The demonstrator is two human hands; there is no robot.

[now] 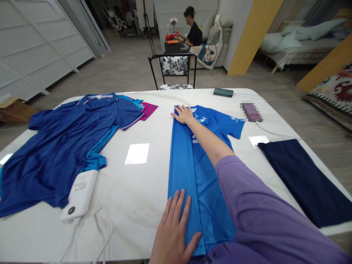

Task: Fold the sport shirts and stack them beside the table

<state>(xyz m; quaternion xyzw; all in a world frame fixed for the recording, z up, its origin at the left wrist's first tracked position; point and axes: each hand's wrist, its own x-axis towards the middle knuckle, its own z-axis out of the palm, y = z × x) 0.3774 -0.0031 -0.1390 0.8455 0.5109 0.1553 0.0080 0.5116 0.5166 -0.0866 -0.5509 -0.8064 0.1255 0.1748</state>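
Note:
A bright blue short-sleeved shirt (213, 190) lies on the white table (143, 198) before me, its left side folded inward in a long straight strip. My right hand (183, 113) rests flat near the collar at the strip's far end, fingers spread. Near the hem, my left hand (176, 231) lies palm down on the folded strip with its fingers stretched out. The shirt's right sleeve points outward, and my purple-sleeved right arm hides part of the body.
Dark blue polo shirts (63, 146) are piled at left beside a white power bank (81, 194) with cables. At right lie folded navy fabric (305, 179), a phone (251, 112) and a dark box-like device (223, 92). Beyond stands a chair (174, 68); a person (194, 35) sits farther back.

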